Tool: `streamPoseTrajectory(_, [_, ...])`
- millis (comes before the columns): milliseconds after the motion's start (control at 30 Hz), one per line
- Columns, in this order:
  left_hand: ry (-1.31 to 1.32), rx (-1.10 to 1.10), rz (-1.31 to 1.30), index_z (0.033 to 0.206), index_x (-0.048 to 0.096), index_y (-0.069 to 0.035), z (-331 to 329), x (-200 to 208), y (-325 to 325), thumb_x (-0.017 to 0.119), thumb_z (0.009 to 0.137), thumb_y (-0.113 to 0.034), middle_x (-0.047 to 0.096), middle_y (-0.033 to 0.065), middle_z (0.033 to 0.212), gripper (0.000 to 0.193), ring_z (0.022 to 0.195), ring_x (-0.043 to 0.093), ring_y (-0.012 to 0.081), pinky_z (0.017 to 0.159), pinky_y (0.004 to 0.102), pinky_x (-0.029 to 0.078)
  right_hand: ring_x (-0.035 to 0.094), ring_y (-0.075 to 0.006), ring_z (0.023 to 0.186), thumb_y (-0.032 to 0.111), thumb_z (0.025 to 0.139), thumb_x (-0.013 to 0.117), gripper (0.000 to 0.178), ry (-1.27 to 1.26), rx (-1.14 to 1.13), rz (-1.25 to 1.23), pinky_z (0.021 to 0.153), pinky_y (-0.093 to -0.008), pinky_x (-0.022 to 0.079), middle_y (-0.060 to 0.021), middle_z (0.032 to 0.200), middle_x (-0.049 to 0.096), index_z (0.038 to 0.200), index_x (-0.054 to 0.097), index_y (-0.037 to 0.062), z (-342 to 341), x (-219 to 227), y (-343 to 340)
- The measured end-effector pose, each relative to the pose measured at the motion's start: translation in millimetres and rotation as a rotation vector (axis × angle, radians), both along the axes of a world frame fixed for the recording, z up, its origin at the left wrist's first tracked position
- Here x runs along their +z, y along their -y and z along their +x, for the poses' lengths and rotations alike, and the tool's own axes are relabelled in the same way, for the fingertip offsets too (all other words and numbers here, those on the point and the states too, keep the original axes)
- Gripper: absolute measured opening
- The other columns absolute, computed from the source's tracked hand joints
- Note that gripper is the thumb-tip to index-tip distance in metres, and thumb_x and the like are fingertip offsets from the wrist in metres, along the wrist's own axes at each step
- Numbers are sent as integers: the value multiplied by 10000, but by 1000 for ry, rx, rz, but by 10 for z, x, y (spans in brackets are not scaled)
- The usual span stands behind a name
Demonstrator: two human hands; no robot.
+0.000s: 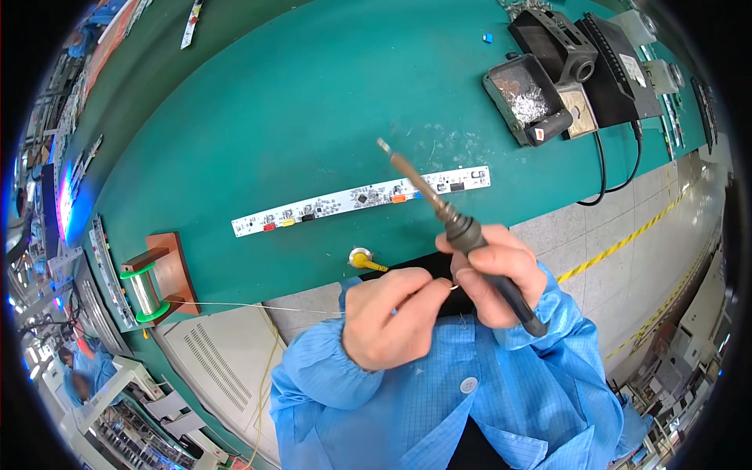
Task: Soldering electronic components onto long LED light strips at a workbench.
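A soldering iron [427, 190] is gripped in my right hand [499, 274], its tip pointing up and left over the mat. My left hand [397, 315] pinches solder wire [227, 304], which runs left to a spool [143, 291] with green rims on a brown stand [174, 270]. A short end of the wire shows between my two hands, close to the right fingers. Beyond the hands lies a long white circuit board [337, 205] with red, yellow, black, orange and blue connectors. The iron passes above the board's right part and hides a little of it.
At the far right stand a soldering station [619, 70], an iron holder [552, 47] and a black tray [521, 98] with solder scraps. A yellow plug [363, 260] sits at the near edge of the green mat [313, 117]. More boards [110, 270] lie at the left.
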State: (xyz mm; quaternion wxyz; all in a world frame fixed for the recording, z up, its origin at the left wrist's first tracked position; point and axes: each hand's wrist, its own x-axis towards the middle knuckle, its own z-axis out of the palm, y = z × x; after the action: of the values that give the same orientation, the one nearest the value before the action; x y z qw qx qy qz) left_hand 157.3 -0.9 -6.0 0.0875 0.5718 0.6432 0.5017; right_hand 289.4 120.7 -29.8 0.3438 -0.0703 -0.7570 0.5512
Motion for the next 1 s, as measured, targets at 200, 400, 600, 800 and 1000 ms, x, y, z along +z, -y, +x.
streamPoseTrajectory(200, [-98,39,-83,854,651,-34,-21,72,88,695,697,22,517,40,666,172,495,540,178,430,327,417,652,-235,741,-167,732,644,566,-27,-92,62,619,-339,532,-275,1005,642,1215,502,93,-115,107,40])
streamPoseTrajectory(400, [-137,87,-72,925,654,-12,77,-43,49,669,758,6,586,51,706,169,542,594,208,472,338,446,641,-183,716,-169,731,616,507,-25,-192,72,617,-321,528,-258,1063,621,1183,538,47,-54,-78,-6])
streamPoseTrajectory(600, [-100,183,-3,820,626,-46,174,79,0,631,729,-9,546,37,644,98,498,557,212,434,343,358,598,-150,688,-160,720,619,488,-99,-187,184,602,-267,497,-225,1033,644,1162,545,35,-125,14,35])
streamPoseTrajectory(800, [-160,147,-36,849,644,-56,144,69,32,645,740,-17,537,29,639,116,479,538,195,415,340,337,592,-154,677,-166,716,612,460,-105,-226,99,566,-264,480,-210,1013,651,1128,560,30,-86,-44,0])
streamPoseTrajectory(1000, [-108,128,-97,921,655,-82,46,-74,57,629,798,-30,599,30,701,136,515,580,231,414,343,390,586,-171,684,-101,784,589,316,-105,-433,-185,603,-276,477,-173,999,639,1074,567,23,121,-137,-82])
